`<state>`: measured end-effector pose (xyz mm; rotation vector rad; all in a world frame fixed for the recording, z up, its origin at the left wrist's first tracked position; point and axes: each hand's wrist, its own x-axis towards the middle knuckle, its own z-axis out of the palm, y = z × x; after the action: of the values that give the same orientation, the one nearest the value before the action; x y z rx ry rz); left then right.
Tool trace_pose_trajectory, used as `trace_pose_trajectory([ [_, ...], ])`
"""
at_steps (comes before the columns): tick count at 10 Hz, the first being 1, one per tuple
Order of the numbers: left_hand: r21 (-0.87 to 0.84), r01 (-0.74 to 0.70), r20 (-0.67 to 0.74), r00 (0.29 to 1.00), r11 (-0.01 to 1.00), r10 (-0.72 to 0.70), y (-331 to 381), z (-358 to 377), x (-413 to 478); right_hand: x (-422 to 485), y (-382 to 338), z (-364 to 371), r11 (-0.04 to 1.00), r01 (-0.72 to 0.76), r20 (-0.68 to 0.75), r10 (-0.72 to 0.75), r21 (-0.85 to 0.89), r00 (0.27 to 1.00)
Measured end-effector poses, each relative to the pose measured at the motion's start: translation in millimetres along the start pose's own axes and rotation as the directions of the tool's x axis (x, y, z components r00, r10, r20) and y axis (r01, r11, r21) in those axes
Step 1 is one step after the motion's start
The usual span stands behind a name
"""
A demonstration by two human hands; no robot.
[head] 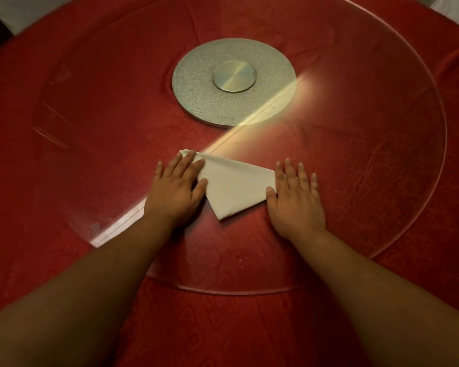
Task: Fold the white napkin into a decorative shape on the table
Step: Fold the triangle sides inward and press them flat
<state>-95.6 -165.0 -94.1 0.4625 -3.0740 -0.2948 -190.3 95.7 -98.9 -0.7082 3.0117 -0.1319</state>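
Resting flat, fingers spread: left hand, right hand on folded white napkin.

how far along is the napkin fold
Done: the white napkin is folded into a flat triangle-like shape on the glass turntable. In hand: left hand and right hand press its two ends flat. Left: it still lies flat, so the decorative shaping remains.

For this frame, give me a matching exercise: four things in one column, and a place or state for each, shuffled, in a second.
Things:
1. napkin
2. left hand
3. right hand
4. metal disc

Places or states:
A. flat at the napkin's right corner
B. centre of the glass turntable
C. folded, between the hands
D. fingers resting on the napkin's left edge

Pairs: 1-C, 2-D, 3-A, 4-B
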Motion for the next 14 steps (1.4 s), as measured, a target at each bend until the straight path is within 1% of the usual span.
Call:
trace_pose_trajectory([
  [11, -0.022, -0.004, -0.015, 1.0, 1.0, 0.004, -1.6, 0.3, 0.4, -0.7, -3.0, -3.8, 0.999, -0.003, 0.018, 0.004, -0.036, 1.0],
  [14, -0.016, -0.005, -0.007, 1.0, 1.0, 0.005, -0.9, 0.2, 0.1, -0.7, -2.7, -3.6, 1.0, -0.004, 0.013, 0.004, -0.021, 1.0],
])
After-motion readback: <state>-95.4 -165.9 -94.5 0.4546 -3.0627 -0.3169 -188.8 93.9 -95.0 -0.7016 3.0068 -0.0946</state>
